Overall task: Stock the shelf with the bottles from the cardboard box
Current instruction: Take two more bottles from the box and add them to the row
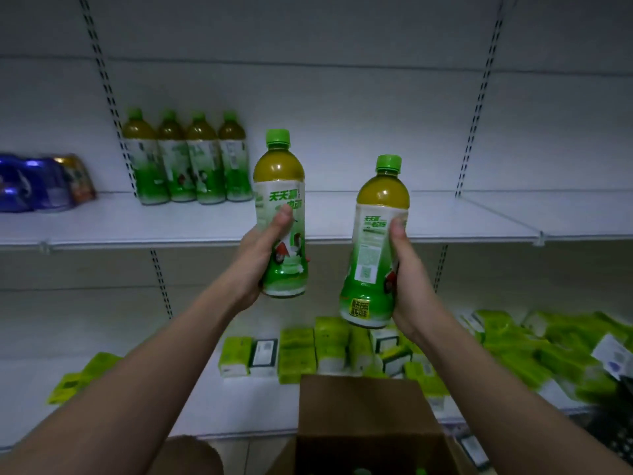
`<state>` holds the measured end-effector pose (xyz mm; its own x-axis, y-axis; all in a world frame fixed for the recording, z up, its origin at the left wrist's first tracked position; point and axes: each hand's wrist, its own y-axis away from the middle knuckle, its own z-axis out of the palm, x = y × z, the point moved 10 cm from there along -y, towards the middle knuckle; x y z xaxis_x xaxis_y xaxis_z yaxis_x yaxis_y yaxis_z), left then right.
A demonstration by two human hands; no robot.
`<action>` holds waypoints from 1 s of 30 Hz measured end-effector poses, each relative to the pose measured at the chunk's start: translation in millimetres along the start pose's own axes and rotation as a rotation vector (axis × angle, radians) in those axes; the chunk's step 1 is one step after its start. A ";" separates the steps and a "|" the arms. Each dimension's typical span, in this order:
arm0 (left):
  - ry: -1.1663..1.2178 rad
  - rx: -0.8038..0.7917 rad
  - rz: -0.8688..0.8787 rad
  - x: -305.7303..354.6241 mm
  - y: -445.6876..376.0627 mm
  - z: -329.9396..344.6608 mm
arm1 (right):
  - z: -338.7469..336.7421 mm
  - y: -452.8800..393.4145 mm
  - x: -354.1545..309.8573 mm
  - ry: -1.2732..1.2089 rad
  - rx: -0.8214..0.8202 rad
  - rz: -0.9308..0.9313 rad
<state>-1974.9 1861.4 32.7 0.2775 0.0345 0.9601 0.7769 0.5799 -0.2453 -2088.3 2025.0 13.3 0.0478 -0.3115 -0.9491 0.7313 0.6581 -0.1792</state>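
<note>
Both hands are raised in front of the shelving, each wrapped round a bottle. The left hand (263,258) grasps the left bottle (281,214) round its lower half, thumb lying up across the label, and carries it upright in the air just in front of the upper shelf (445,217). The right hand (407,279) grips the right bottle (376,241) from the side, thumb pressed on the label, and this one sits a little lower and tilts slightly leftward at its base.

Each bottle is clear plastic with a bright green screw cap, a rounded shoulder showing yellow-green drink, and a wrap label that runs from white at the top to green at the bottom. Green Chinese characters stand on the white part; the left label shows a small red-and-white figure, while the right one faces out its back panel with square codes and a yellow patch near the base.

Four matching bottles (186,159) stand upright in a row at the back of the upper shelf, to the left of the held pair. Further left lie blue packets (30,183). On the lower shelf (102,423) sit green and white packs (308,351). An open cardboard box (363,416) is at the bottom, below the right arm, with green caps (361,471) just visible inside
</note>
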 end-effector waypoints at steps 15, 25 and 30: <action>-0.145 0.221 0.116 46.7 -91.0 -82.6 | 60.1 -113.0 -55.8 0.224 0.035 -0.256; -0.287 0.183 0.110 39.0 -115.5 -91.9 | 75.7 -159.0 -31.5 0.258 0.020 -0.219; -0.364 0.192 0.062 38.5 -114.4 -88.1 | 75.2 -156.2 -31.6 0.333 -0.032 -0.170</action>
<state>-2003.3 1724.7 86.0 0.0758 0.3398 0.9374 0.6362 0.7074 -0.3079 -2152.8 1880.5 90.8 -0.3004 -0.1814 -0.9364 0.6877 0.6390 -0.3444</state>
